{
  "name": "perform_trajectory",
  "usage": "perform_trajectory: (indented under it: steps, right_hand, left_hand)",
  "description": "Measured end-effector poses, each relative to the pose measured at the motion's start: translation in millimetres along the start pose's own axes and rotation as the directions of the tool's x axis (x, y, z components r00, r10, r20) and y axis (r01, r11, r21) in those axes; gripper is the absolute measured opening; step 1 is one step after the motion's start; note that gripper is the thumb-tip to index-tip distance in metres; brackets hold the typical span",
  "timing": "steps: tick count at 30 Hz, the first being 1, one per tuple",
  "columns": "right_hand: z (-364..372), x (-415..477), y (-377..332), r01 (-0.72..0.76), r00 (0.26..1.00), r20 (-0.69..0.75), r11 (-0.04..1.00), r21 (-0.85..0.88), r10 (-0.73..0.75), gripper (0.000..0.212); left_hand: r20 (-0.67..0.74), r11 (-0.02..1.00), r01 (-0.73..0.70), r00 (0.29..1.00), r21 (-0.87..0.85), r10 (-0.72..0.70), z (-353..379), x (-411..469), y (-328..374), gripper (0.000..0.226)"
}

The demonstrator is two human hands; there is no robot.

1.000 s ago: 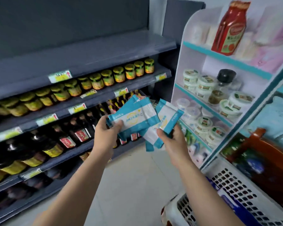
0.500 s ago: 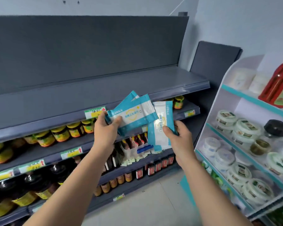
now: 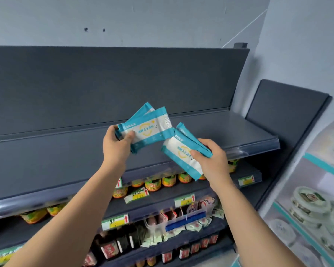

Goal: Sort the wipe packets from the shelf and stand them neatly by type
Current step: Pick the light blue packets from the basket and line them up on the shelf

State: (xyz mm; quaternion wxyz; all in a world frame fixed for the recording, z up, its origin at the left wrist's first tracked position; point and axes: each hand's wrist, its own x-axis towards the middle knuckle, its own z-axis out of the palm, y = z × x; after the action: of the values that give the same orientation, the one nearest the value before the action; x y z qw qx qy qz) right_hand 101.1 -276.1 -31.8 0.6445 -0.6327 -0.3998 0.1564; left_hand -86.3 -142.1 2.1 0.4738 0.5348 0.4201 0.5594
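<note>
Left hand (image 3: 117, 146) grips the left stack of wipe packets (image 3: 149, 130), thumb across the front. The packets are fanned, long axis rising toward the right, with teal ends. Right hand (image 3: 214, 163) pinches the right stack (image 3: 181, 153), long axis slanting down toward the right. Both stacks are held up in front of the grey top shelf (image 3: 46, 151), almost touching. Below the shelf are jars (image 3: 152, 185). A white rack (image 3: 314, 160) stands right of it, pale wall above.
</note>
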Motion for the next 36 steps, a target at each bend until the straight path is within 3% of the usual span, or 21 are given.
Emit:
perform_trajectory:
  steps: [7,15,20,26,30,36]
  right_hand:
    - [29,82,15,0.021,0.996,0.090,0.996,-0.089,-0.013,0.025]
    - [56,164,33,-0.067,0.981,0.166,0.978,-0.198,0.100,0.014]
    - [68,194,45,-0.083,0.954,0.264,0.973,-0.216,0.140,0.014]
    - [83,231,63,-0.060,0.923,0.354,0.963,-0.262,0.153,0.015]
    - [88,255,76,-0.048,0.903,0.389,0.944,-0.325,0.180,0.021]
    - [109,279,92,-0.001,0.934,0.327,0.919,-0.395,0.142,0.026]
  left_hand:
    - [0.002,0.999,-0.023,1.000,0.041,0.023,27,90,-20,0.010]
    - [0.082,0.988,-0.025,0.997,0.152,0.012,65,179,-49,0.010]
    - [0.117,0.962,-0.034,0.993,0.272,0.002,89,207,-73,0.007]
    - [0.187,0.954,-0.002,0.981,0.301,-0.057,120,220,-100,0.016]
    - [0.190,0.911,-0.056,0.981,0.409,-0.025,127,232,-113,0.011]
    - [0.234,0.962,0.006,0.969,0.275,-0.073,132,236,-108,0.021]
